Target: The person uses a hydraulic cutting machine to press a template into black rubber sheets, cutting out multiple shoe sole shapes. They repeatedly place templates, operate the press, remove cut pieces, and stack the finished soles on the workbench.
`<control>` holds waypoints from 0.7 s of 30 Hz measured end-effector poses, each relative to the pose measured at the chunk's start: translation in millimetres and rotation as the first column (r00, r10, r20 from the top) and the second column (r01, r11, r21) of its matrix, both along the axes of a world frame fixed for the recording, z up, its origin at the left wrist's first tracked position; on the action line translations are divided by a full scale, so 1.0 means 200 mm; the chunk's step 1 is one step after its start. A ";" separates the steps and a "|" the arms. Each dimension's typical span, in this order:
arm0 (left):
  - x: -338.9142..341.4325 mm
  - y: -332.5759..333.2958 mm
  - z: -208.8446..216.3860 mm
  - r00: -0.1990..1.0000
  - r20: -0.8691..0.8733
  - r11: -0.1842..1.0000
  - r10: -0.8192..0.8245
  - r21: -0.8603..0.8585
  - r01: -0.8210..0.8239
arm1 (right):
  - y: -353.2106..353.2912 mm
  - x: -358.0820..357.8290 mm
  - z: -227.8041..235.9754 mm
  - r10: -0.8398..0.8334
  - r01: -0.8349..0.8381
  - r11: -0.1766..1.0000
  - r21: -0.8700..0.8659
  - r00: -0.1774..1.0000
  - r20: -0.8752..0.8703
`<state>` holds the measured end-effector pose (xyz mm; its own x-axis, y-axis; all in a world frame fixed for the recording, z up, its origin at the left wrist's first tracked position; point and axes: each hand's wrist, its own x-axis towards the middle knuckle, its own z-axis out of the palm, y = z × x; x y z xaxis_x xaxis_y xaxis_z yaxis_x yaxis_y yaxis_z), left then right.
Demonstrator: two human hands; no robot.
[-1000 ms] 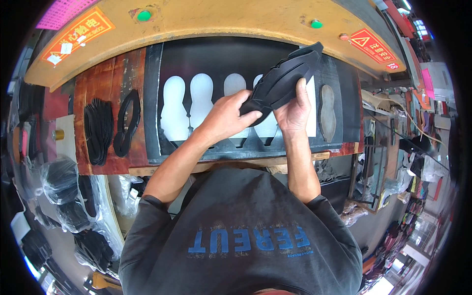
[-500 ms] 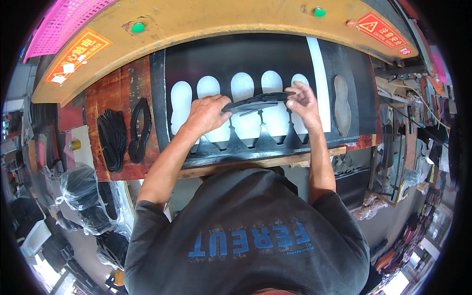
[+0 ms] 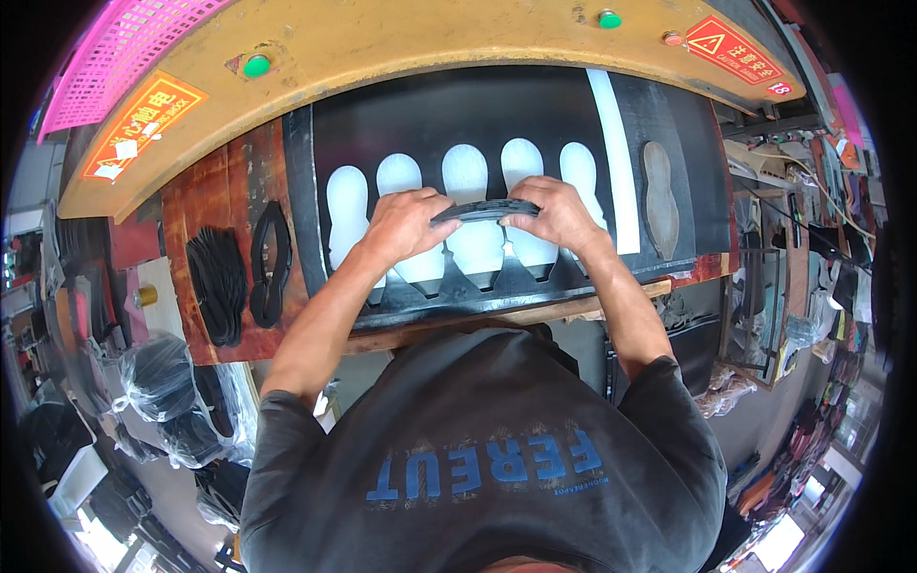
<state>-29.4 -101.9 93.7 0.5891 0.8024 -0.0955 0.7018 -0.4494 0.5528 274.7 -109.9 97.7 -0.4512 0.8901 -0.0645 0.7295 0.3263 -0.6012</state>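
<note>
Between my two hands is a stack of black insole-shaped pieces, bowed slightly upward in the middle. My left hand grips its left end, and my right hand grips its right end, thumbs toward me. The stack is held above a black sheet with a row of several sole-shaped cutouts, through which a white surface shows. Fingers and stack hide parts of the middle cutouts. To the left, on the reddish-brown board, lie a pile of black sole pieces and a sole-shaped cutting die.
A yellow machine beam with green buttons spans the far side. A grey sole-shaped piece lies right of a white strip. A wooden edge runs along the near side. Plastic-wrapped bundles stand lower left.
My right hand has moved left and closed around the stack's right end. The fanned, uneven pieces are now pressed into a neater, curved stack. The whole view has shifted slightly.
</note>
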 end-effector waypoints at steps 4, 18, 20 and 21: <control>0.01 -0.05 0.01 0.999 0.037 0.989 0.001 0.146 -0.006 | 0.05 0.02 -0.02 0.112 -0.090 0.971 0.219 0.990 -0.088; 0.23 -0.09 0.19 0.715 0.474 0.667 0.514 -0.745 0.015 | -0.09 0.08 -0.02 -0.523 0.084 0.849 -0.522 0.283 -0.804; 0.37 -0.15 0.19 0.638 0.496 0.647 0.589 -0.763 -0.004 | -0.16 -0.03 -0.02 -0.592 0.133 0.806 -0.577 0.165 -0.789; 0.44 -0.17 0.18 0.620 0.485 0.641 0.617 -0.767 -0.038 | -0.18 -0.07 -0.01 -0.643 0.168 0.763 -0.624 0.110 -0.758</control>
<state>59.3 -136.1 130.1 0.4093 0.8339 -0.3701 0.0192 0.3977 0.9173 259.9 -145.1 94.8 0.0368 0.9735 -0.2256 -0.4539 -0.1848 -0.8717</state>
